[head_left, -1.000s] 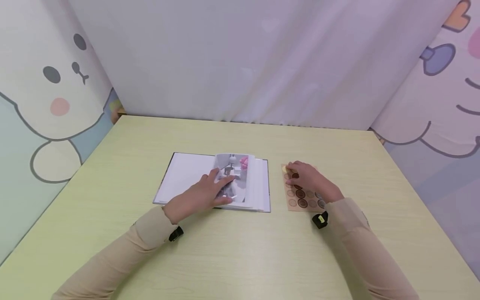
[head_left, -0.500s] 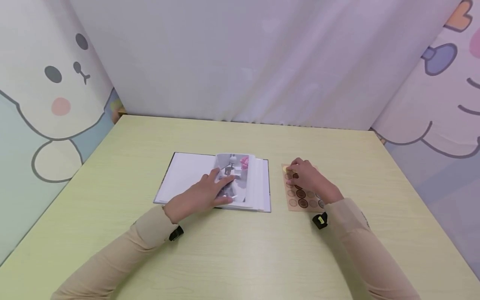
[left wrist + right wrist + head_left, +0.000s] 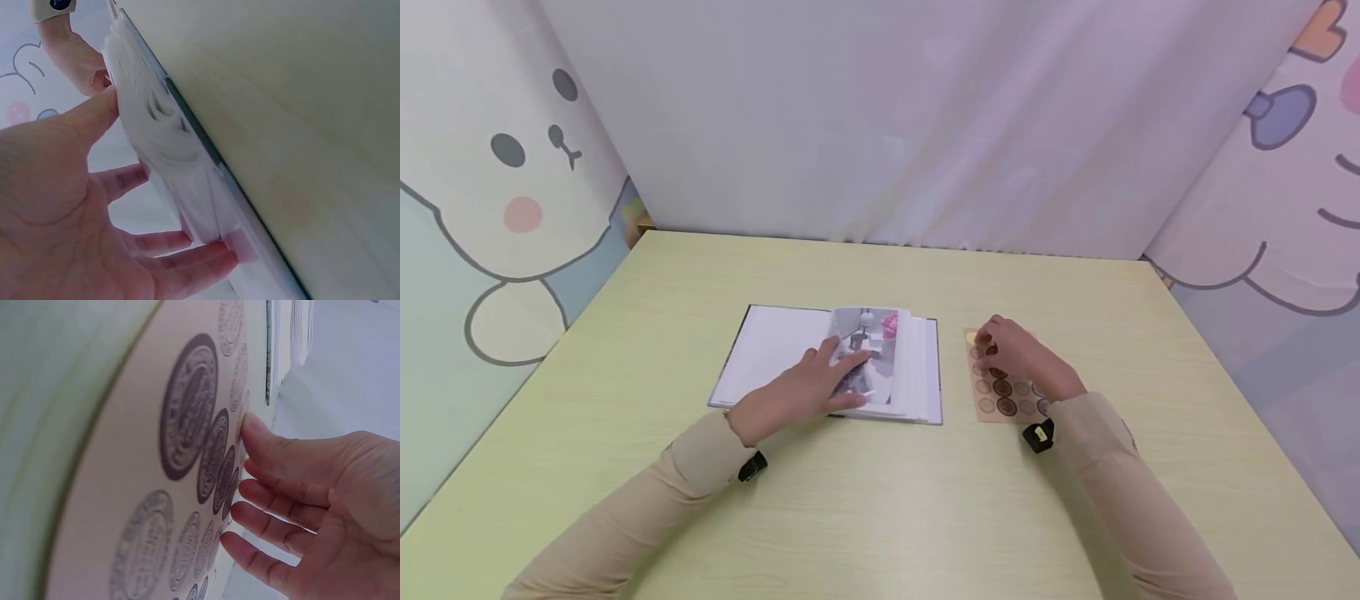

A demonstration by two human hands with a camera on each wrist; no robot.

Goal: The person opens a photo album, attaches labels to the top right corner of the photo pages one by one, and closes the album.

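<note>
An album with clear sleeve pages lies spread on the table, a grey picture with a pink flower showing in one sleeve. Across that page my left hand rests with fingers spread, holding the page down. To the right is a tan sheet of round stickers, some dark-ringed and some pale. My right hand bends over its upper left part, fingertips touching the sheet near a yellowish round spot. In the right wrist view the thumb and fingers stand apart; no lifted sticker is visible.
The pale wooden table runs back to a white curtain. Cartoon-printed cloths hang at both sides. A gap of table separates the album and the sticker sheet.
The right hand's fingertips have shifted very slightly at the sheet's upper left corner. The left hand and the album have stayed put.
</note>
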